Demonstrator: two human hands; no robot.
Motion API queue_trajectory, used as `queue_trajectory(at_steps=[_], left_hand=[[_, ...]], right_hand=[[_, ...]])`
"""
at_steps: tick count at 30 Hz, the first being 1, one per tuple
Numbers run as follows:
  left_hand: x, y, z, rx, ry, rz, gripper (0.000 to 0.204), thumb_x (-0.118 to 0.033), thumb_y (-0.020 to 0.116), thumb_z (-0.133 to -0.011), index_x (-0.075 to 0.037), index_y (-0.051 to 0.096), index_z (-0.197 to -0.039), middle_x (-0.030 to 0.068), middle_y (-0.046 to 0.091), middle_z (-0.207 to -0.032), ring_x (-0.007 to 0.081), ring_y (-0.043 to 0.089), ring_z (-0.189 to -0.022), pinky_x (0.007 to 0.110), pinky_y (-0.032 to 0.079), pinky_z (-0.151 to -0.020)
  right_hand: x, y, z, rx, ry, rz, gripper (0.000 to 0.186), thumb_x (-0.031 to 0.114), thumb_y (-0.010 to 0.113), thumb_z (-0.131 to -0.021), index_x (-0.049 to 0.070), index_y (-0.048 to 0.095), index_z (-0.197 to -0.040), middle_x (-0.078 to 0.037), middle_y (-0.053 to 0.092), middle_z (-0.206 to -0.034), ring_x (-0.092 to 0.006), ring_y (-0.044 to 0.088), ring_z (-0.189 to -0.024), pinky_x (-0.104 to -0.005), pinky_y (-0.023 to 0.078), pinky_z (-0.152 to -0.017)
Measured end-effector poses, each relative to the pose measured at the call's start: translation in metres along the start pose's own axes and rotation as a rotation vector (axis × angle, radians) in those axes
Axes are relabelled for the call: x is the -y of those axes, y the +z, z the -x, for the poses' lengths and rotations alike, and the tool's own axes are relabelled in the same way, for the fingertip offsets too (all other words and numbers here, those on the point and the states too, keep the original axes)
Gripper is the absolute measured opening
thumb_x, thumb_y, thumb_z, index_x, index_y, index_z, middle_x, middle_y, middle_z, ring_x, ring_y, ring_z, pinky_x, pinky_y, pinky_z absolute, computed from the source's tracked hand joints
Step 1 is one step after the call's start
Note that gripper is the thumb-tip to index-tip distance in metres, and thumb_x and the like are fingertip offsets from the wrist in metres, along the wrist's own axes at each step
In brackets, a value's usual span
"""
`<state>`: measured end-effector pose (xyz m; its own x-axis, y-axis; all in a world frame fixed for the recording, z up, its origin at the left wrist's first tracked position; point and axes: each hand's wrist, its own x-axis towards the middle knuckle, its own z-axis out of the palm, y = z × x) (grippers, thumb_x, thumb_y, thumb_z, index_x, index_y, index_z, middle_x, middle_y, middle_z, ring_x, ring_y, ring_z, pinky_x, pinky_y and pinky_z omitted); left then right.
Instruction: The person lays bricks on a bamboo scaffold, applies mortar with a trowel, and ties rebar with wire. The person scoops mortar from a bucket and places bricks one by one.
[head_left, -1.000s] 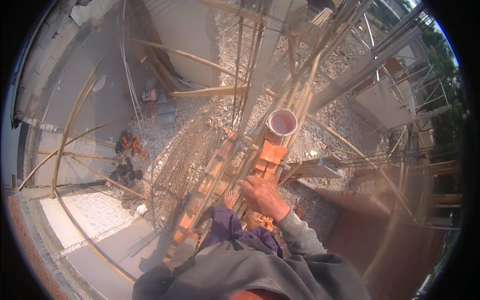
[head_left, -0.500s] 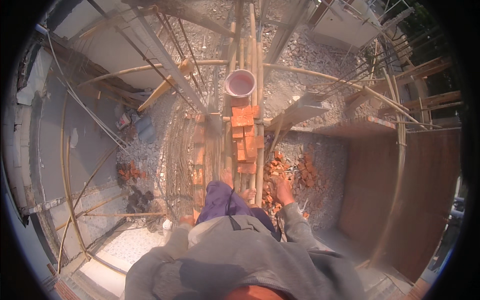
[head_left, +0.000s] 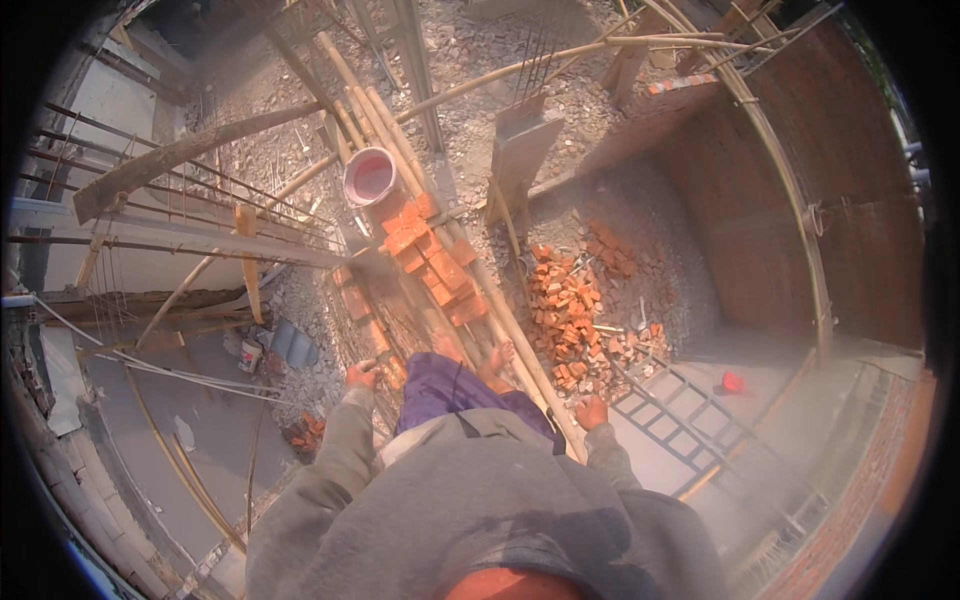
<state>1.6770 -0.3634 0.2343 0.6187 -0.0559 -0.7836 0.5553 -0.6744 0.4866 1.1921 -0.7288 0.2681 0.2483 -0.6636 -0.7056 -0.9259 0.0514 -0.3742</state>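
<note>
My left hand [head_left: 361, 376] is low at my left side, beside a narrow brick wall [head_left: 356, 300], its fingers curled; anything in them is too small to make out. My right hand [head_left: 590, 413] hangs at my right, fingers curled, their inside hidden. Between them, my bare feet [head_left: 497, 357] stand on a bamboo pole walkway [head_left: 539, 395]. Ahead on it lie several orange bricks [head_left: 435, 262], with a pink-rimmed bucket [head_left: 369, 175] just beyond them.
Below right are rubble with broken bricks [head_left: 565, 305], a dark metal ladder-like frame [head_left: 660, 420] and a tall brick wall [head_left: 770, 200]. Rebar [head_left: 150, 240], a slanted board [head_left: 180, 150] and bamboo poles [head_left: 180, 450] cross at the left. A concrete column [head_left: 520, 150] rises near the walkway.
My view has turned, so the walkway now slants toward upper left. My right hand has dropped from above the walkway to my right side. The bricks and bucket remain on the poles.
</note>
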Motion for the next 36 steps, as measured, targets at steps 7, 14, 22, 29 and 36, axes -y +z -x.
queue_trajectory(at_steps=[7,14,22,29,36], left_hand=[[-0.063,0.043,0.005,0.155,0.152,-0.137,0.043,-0.004,0.073,-0.096,0.0,0.072,-0.138,0.0132,0.08,-0.112,0.0221,0.077,-0.089,0.036,0.06,-0.07],[-0.038,0.047,0.006,0.189,-0.031,-0.325,0.043,-0.005,0.076,-0.093,0.0,0.074,-0.136,0.0147,0.081,-0.107,0.0247,0.078,-0.087,0.037,0.06,-0.068],[-0.014,0.035,-0.011,0.255,-0.053,-0.178,0.042,-0.002,0.069,-0.094,-0.001,0.07,-0.136,0.0162,0.08,-0.109,0.0268,0.078,-0.086,0.043,0.059,-0.065],[-0.038,0.019,-0.012,0.482,-0.366,-0.01,0.043,-0.007,0.071,-0.095,0.0,0.069,-0.137,0.0168,0.08,-0.115,0.0326,0.078,-0.092,0.047,0.063,-0.078],[-0.11,0.055,-0.022,0.455,-0.071,-0.455,0.043,-0.009,0.072,-0.095,0.0,0.069,-0.137,0.0153,0.079,-0.114,0.0309,0.077,-0.093,0.045,0.062,-0.077]], right_hand=[[-0.094,0.042,0.057,-0.018,0.396,-0.346,0.023,0.012,0.067,-0.094,-0.002,0.074,-0.078,-0.012,0.071,-0.067,-0.0213,0.072,-0.059,-0.039,0.058,-0.051],[-0.122,0.073,0.072,0.035,0.443,-0.788,0.017,0.008,0.067,-0.094,-0.001,0.073,-0.082,-0.011,0.069,-0.068,-0.0213,0.068,-0.055,-0.0388,0.051,-0.045],[-0.127,0.085,0.11,-0.071,0.519,-0.814,0.021,0.013,0.062,-0.098,0.0,0.073,-0.086,-0.013,0.073,-0.074,-0.0192,0.065,-0.055,-0.0359,0.046,-0.044],[-0.128,0.107,0.127,-0.044,0.533,-0.807,0.024,0.018,0.062,-0.097,-0.002,0.073,-0.089,-0.013,0.073,-0.076,-0.0228,0.069,-0.058,-0.0369,0.056,-0.053],[-0.127,0.184,0.125,-0.228,0.421,-0.818,0.03,0.032,0.066,-0.095,0.002,0.072,-0.091,-0.01,0.073,-0.072,-0.0228,0.07,-0.058,-0.0391,0.056,-0.055]])
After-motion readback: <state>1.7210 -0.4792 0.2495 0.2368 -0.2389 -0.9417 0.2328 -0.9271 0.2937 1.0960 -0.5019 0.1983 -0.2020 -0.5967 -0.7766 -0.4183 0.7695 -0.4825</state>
